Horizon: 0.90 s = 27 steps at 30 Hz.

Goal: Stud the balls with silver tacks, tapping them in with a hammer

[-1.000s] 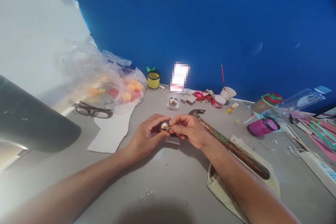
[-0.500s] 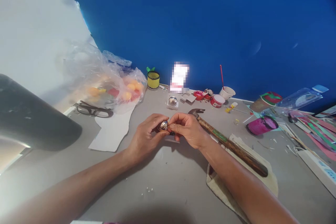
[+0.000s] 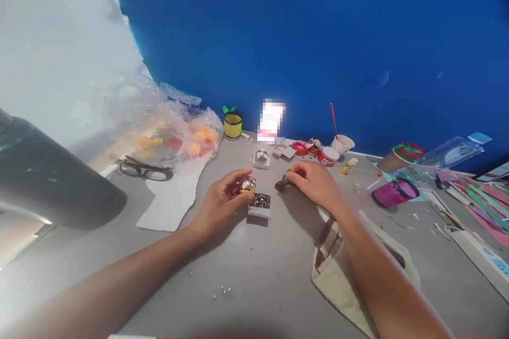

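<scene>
My left hand [image 3: 227,197] is closed around a small ball [image 3: 247,184], its upper side covered with shiny metal studs and a golden patch showing below. Just right of those fingers sits a small white box [image 3: 259,213] full of shiny metal tacks [image 3: 261,200]. With its fingers wrapped close to the head, my right hand [image 3: 312,180] grips a claw hammer [image 3: 281,183]. Most of the hammer's handle is hidden under my right forearm. Behind the box, a second studded silver dome [image 3: 261,155] rests on a small white base.
A beige cloth [image 3: 338,280] lies under my right forearm. Left are eyeglasses [image 3: 145,168], white paper [image 3: 170,201] and a plastic bag [image 3: 170,127]. Along the blue wall stand a yellow pot [image 3: 233,125], a blurred bright screen [image 3: 271,121] and a white cup [image 3: 342,143]. Loose tacks [image 3: 226,290] lie in front.
My right hand has left the ball and moved right onto the hammer, whose head has shifted left and nearer. The tack box is now uncovered. My left hand keeps the ball nearly in place.
</scene>
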### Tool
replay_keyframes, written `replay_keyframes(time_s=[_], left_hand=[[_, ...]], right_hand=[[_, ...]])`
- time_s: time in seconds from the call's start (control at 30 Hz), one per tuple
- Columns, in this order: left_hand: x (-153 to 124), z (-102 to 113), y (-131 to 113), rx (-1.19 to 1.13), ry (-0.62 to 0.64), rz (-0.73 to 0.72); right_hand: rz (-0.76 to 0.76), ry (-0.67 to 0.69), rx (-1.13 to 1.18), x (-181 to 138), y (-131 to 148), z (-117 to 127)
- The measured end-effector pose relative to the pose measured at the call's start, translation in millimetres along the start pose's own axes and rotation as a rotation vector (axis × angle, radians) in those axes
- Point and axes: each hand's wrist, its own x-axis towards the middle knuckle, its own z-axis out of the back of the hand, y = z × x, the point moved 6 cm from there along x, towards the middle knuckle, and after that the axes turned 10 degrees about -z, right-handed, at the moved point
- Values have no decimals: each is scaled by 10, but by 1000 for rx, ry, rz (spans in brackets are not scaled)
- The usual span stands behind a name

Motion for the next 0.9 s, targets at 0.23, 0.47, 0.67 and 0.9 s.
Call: replay_keyframes(time_s=[0.23, 0.47, 0.67, 0.9], left_hand=[[-10, 8, -48, 10, -29, 24], [5, 50, -27, -65, -53, 39], [56, 75, 33, -88, -74, 54], [50, 29, 2, -104, -27, 71]], right_hand=[[-169, 196, -637, 198, -490, -74], [-93, 170, -527, 147, -365, 31], [189, -212, -277, -176, 149, 308], [428, -302, -90, -469, 411, 123]])
